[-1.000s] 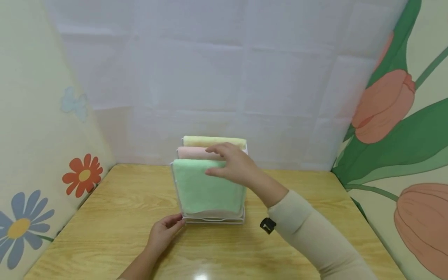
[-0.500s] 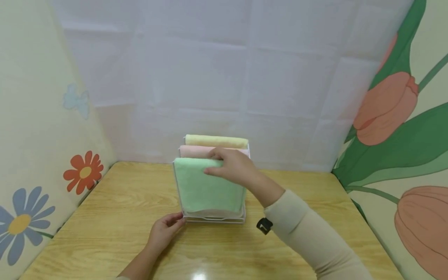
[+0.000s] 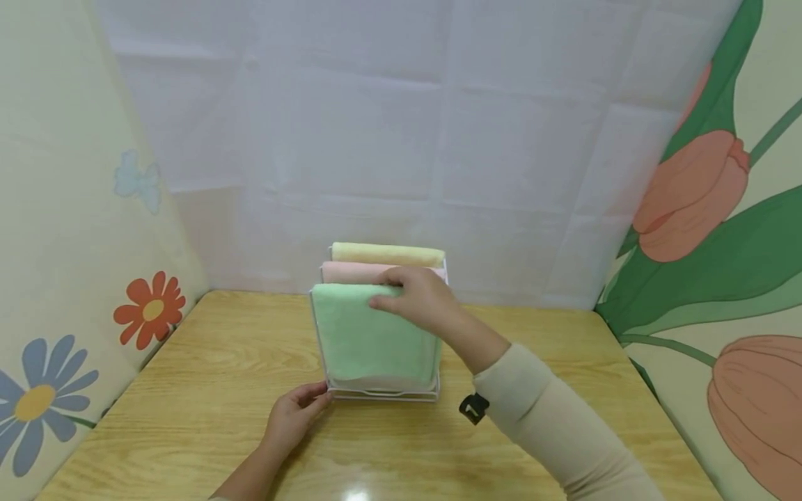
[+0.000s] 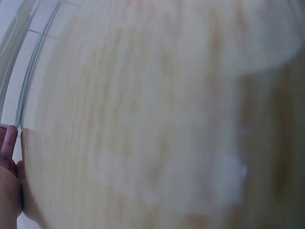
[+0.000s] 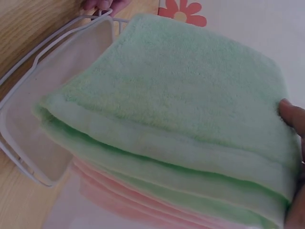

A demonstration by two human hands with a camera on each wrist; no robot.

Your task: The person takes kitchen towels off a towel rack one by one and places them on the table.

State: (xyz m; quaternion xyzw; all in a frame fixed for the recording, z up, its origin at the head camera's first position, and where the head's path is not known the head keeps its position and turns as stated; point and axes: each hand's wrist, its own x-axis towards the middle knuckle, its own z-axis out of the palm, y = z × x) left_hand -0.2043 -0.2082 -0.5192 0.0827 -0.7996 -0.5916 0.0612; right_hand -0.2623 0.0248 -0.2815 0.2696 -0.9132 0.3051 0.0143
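Note:
A white wire rack (image 3: 382, 397) holds three folded towels upright, one behind another. In front is a green towel (image 3: 363, 337), behind it a pink towel (image 3: 351, 272), and a yellow towel (image 3: 388, 252) at the back. My right hand (image 3: 426, 299) pinches the top edge of the green towel, thumb (image 5: 291, 116) on its front face and fingers behind, partly hidden. Down at the rack's front left corner, my left hand (image 3: 293, 417) grips the wire. Only part of the left hand (image 4: 8, 176) shows in the left wrist view, its fingers at the wire.
The rack stands on a wood-grain table (image 3: 200, 376). A creased white sheet (image 3: 351, 139) hangs behind it. Flower-painted walls rise on both sides, with a red flower (image 3: 150, 309) at the left. A small black device (image 3: 473, 408) sits at the right sleeve.
My right hand has come down onto the green towel, and its fingers have closed over the top edge. The left hand stays at the rack's corner.

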